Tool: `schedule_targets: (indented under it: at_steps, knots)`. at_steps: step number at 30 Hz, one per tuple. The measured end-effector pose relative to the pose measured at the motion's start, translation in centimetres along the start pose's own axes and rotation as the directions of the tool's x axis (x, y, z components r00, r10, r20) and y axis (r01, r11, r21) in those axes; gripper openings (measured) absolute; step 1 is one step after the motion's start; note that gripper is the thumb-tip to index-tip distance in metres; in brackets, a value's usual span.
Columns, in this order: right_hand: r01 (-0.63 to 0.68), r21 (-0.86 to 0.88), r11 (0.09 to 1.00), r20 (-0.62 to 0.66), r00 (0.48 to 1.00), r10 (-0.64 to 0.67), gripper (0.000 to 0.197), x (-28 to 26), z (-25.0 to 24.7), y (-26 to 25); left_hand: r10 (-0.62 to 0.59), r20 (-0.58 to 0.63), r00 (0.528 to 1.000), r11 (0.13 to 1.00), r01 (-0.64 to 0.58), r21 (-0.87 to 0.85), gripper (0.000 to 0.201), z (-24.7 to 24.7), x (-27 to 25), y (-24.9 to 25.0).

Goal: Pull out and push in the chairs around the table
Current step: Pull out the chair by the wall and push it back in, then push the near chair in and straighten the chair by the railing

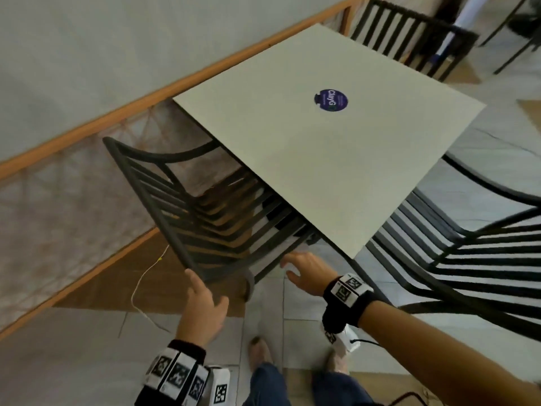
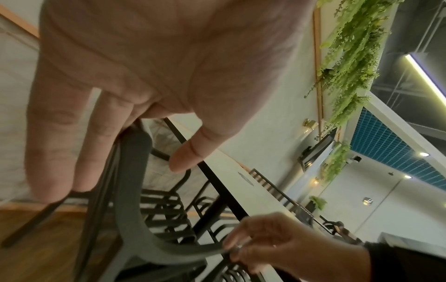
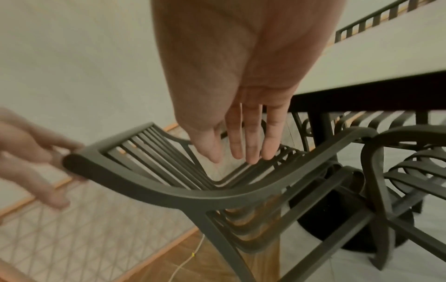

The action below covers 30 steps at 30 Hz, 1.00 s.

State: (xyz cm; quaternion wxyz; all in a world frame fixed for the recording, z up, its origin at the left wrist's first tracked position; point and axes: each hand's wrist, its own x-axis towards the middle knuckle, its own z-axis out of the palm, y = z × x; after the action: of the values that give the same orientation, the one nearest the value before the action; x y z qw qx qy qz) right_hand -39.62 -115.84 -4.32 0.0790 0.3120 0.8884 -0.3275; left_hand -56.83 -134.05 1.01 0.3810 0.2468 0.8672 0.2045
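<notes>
A dark metal slatted chair (image 1: 181, 206) stands at the left side of the square white table (image 1: 292, 159), its seat tucked under the top. My left hand (image 1: 202, 300) rests with straight fingers on the near corner of the chair's top rail (image 2: 130, 171), thumb free. My right hand (image 1: 304, 271) is spread just over the chair's near armrest (image 3: 193, 192). In the right wrist view its fingers (image 3: 251, 145) hang straight above the armrest and hold nothing. In the left wrist view its fingertips (image 2: 231, 246) meet the end of the armrest.
A second slatted chair (image 1: 468, 259) stands pulled out at the right, close to the first. A third chair (image 1: 409, 39) sits at the far side. A wood-framed lattice partition (image 1: 87, 124) runs along the left. A thin white cable (image 1: 143, 285) lies on the floor.
</notes>
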Motion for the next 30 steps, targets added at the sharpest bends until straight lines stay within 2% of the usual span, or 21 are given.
schedule_targets:
  at_steps: [5,10,13,15,18,23,26,30]
  knots:
    - [0.025,-0.009,1.000,-0.213,0.977,-0.026,0.017,-6.9,-5.4,4.1,-0.012,0.153,0.988,0.999,0.019,-0.042,0.094,4.2,-2.6,2.5]
    - [-0.158,0.032,0.987,-0.340,0.927,0.159,0.013,-13.5,-10.5,13.2,0.085,0.231,0.969,0.996,-0.082,-0.024,0.077,12.1,-6.1,9.4]
    - [-0.209,0.045,0.977,-0.389,0.897,0.209,0.012,-17.6,-13.4,19.2,0.107,0.230,0.967,0.994,-0.100,-0.043,0.068,18.2,-7.6,13.2]
    - [-0.232,0.056,0.971,-0.377,0.896,0.236,0.012,-20.2,-15.4,22.8,0.108,0.228,0.968,0.993,-0.092,-0.079,0.060,22.3,-7.7,15.2]
    - [-0.269,0.074,0.960,-0.409,0.870,0.275,0.012,-23.4,-18.4,27.8,0.053,0.272,0.961,0.983,-0.002,-0.186,0.054,27.9,-7.6,18.4]
    - [-0.332,0.100,0.938,-0.409,0.846,0.343,0.010,-25.4,-23.3,35.7,-0.049,0.254,0.966,0.919,0.143,-0.368,0.032,34.2,-6.7,23.9]
    - [-0.367,0.097,0.925,-0.332,0.864,0.378,0.010,-24.7,-26.0,40.4,-0.068,0.270,0.960,0.912,0.169,-0.373,0.013,36.8,-5.0,26.6]
    - [-0.424,0.008,0.906,-0.195,0.888,0.417,0.013,-21.9,-29.3,46.3,-0.156,0.215,0.964,0.897,0.229,-0.378,0.022,40.4,-1.5,30.1]
